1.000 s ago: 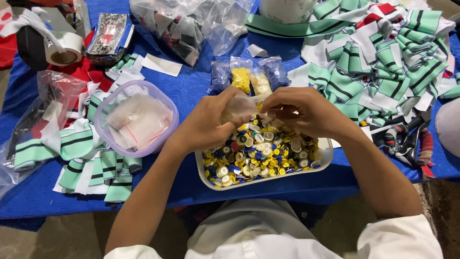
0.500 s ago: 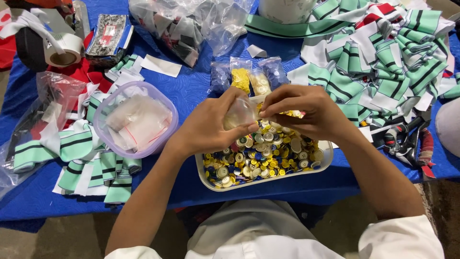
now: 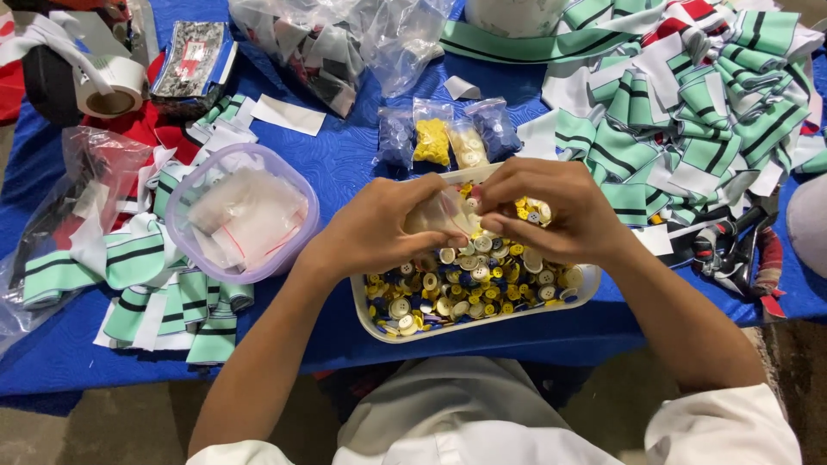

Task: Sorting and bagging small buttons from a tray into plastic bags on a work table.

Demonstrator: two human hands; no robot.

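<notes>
A small clear bag (image 3: 441, 213) is pinched between the fingers of the left hand (image 3: 379, 228) and the right hand (image 3: 551, 211), just above the white tray (image 3: 586, 288) of buttons (image 3: 465, 288). The tray stands at the near edge of the blue table (image 3: 345, 164). Left of the tray a round bowl (image 3: 185, 250) is seen, behind it four small filled bags (image 3: 448, 138). Little free room is left around the tray.

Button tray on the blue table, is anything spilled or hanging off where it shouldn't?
No buttons look spilled. The white tray of buttons juts past the table edge towards the person, while both hands pinch a small clear bag above it.
</notes>
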